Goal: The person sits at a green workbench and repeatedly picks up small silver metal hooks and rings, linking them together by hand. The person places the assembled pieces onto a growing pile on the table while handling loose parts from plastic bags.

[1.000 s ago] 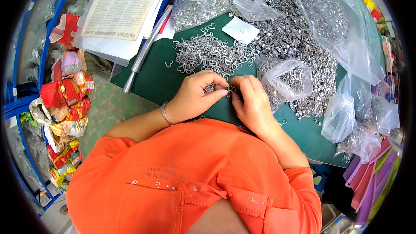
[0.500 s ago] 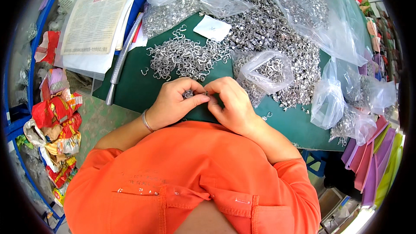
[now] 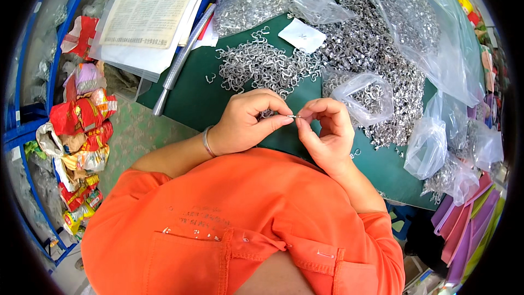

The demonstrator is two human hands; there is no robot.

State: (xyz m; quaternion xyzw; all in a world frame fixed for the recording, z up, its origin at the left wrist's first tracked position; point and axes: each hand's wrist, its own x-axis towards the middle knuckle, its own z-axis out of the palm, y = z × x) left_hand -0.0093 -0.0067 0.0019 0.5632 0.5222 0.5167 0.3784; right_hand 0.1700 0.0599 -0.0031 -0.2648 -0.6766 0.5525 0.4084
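Close to my chest, my left hand pinches a small silvery metal piece between thumb and forefinger. More small metal hooks show inside its curled fingers. My right hand grips the other end of the same piece with thumb and forefinger, its other fingers curled. The piece's exact shape is too small to make out. Just beyond my left hand lies a loose pile of S-shaped metal hooks on the green tabletop. Past my right hand sits an open plastic bag of similar hooks.
A large heap of small shiny metal parts covers the table's far right, with clear plastic bags around it. A white paper slip lies between the piles. At left are a metal tube, newspaper and a blue rack.
The view has shifted, so the table appears further right. My fingertips have drawn slightly apart, and the small metal piece now shows between them. My right fingers have opened out somewhat.
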